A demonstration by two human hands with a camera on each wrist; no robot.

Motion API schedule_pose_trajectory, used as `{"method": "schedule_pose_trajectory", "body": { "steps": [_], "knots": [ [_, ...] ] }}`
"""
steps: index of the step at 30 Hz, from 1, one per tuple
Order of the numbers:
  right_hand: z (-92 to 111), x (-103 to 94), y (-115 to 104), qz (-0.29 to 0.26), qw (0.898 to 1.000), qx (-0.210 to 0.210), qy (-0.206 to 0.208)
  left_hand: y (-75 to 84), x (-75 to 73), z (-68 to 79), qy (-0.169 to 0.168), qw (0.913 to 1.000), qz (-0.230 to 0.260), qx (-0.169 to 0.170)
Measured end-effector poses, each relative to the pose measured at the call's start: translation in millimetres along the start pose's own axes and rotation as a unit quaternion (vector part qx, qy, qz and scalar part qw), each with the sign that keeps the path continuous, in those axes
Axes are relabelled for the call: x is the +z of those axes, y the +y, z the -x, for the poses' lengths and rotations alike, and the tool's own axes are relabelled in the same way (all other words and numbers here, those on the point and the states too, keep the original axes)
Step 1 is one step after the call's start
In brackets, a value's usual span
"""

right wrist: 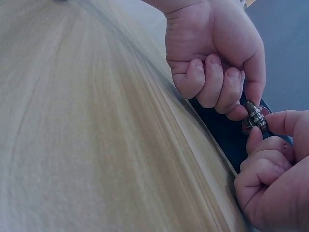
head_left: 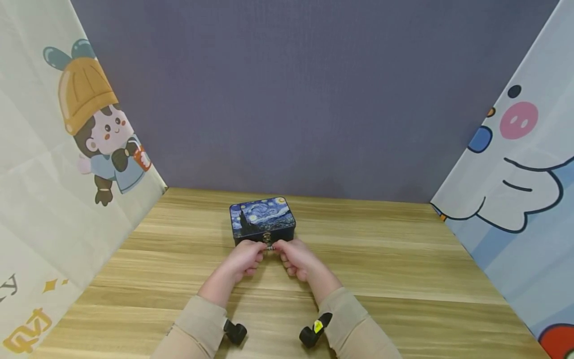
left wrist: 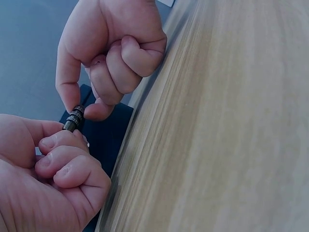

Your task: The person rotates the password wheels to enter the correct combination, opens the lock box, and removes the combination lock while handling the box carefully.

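A small dark tin box [head_left: 262, 219] with a swirling blue night-sky picture on its lid lies on the table, its lid down. At its front hangs a small combination padlock [right wrist: 257, 116] with number rings, below a brass-coloured clasp [head_left: 267, 236]. My left hand [head_left: 244, 257] pinches one end of the padlock between thumb and forefinger, its other fingers curled in. From the other side my right hand [head_left: 297, 258] pinches the opposite end the same way. The digits on the rings are too small to read.
The wooden tabletop [head_left: 381, 259] stretches out around the box. A grey-blue panel [head_left: 305, 99] rises behind it. Printed cloths hang at both sides, with a cartoon child [head_left: 109, 129] at left and a pig-nosed figure [head_left: 524, 184] at right.
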State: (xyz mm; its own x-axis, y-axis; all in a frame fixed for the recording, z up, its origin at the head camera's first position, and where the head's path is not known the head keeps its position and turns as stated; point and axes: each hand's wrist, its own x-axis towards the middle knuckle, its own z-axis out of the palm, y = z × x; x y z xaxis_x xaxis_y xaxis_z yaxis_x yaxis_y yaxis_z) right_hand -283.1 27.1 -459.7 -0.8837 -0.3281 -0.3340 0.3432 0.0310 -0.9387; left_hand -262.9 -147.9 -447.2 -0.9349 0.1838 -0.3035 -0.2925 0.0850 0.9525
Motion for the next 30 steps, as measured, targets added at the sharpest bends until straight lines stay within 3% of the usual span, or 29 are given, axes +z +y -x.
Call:
{"method": "schedule_pose_trajectory", "body": {
  "steps": [30],
  "knots": [
    [5.0,-7.2,-5.7,0.016,1.0,0.008,0.005,2.4,0.2,3.8,0.006,1.0,-0.002,0.006]
  ]
}}
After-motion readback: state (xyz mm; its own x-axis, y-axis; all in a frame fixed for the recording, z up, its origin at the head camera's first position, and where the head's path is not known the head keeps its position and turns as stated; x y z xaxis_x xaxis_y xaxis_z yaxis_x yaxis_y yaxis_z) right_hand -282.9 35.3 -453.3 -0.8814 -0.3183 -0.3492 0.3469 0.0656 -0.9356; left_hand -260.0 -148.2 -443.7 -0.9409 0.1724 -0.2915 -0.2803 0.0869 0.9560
